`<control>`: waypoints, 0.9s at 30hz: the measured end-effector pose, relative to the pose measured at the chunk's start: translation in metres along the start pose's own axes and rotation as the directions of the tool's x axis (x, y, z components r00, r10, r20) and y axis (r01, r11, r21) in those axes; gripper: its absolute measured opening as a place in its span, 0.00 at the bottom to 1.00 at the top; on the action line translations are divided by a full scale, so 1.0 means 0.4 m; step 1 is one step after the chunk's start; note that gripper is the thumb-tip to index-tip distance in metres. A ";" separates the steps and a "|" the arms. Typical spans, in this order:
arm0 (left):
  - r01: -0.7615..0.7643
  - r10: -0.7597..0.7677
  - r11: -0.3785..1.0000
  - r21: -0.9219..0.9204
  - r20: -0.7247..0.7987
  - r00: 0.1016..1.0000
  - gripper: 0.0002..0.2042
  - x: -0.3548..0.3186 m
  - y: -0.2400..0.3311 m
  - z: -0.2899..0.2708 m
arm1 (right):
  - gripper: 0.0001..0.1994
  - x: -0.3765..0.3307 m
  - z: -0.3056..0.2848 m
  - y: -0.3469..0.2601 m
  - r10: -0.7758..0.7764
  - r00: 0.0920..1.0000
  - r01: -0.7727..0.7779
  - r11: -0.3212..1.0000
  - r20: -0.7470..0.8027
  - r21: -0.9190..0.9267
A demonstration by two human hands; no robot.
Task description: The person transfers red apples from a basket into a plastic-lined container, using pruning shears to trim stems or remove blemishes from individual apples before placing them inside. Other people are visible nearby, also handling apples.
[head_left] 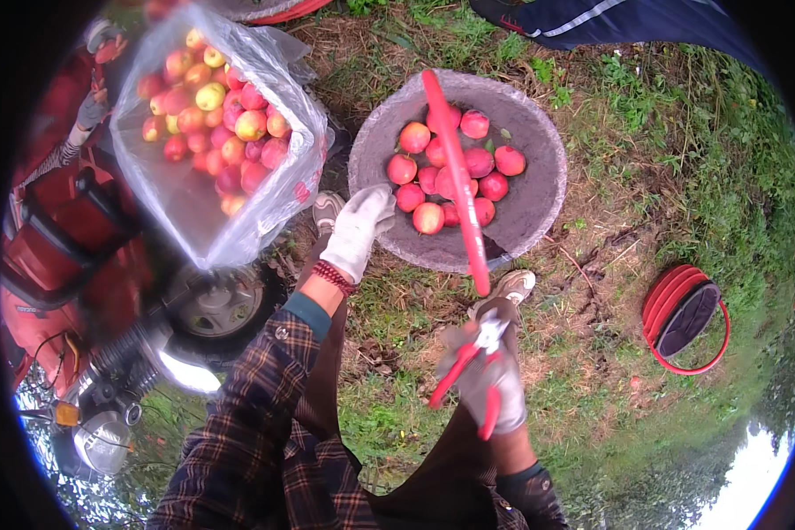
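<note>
A round grey-lined basket [539, 212] stands before me with several red apples [479, 162] in it. Its red band handle [455, 168] arches across the top. My left hand [362, 228], in a whitish glove, has its fingers closed over the basket's left rim, though the fingertips are partly hidden. Lower right, my gloved right hand [495, 389] holds pruning shears [489, 336] with red handles, their short metal blades pointing up. That hand is slightly blurred and sits away from the basket, over my right thigh.
Beside the basket at left stands a crate lined with clear plastic [278, 190], heaped with red and yellow apples. A red vehicle [71, 265] with a large wheel [212, 305] is below it. A co-worker's gloved hand [93, 110] shows far left. A red collapsible basket [680, 318] lies right on grass.
</note>
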State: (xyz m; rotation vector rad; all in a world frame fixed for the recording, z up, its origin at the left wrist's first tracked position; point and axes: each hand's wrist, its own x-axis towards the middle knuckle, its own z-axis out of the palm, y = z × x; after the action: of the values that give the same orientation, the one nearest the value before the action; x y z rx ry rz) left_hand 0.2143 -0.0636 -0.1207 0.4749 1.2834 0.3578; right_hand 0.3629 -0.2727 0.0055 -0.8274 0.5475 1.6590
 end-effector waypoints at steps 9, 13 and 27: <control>-0.312 0.307 0.465 0.828 0.180 0.935 0.29 0.299 -0.190 0.185 | 0.39 -0.222 0.068 0.218 0.635 0.766 -0.642 0.764 0.100 0.061; -0.198 0.204 0.234 0.952 0.151 0.967 0.44 0.355 -0.206 0.177 | 0.36 -0.278 0.007 0.254 0.585 0.794 -0.579 0.811 0.165 -0.085; -0.454 0.216 0.312 0.834 0.403 0.889 0.42 -0.156 0.082 -0.067 | 0.30 0.068 0.133 0.103 0.422 0.906 -0.411 0.896 -0.033 0.167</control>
State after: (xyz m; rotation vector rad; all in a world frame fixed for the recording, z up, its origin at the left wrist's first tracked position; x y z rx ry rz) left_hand 0.1729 -0.0635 -0.0576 1.7559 1.0433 -0.1348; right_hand 0.3077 -0.2267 0.0161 -0.6830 0.9441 1.9500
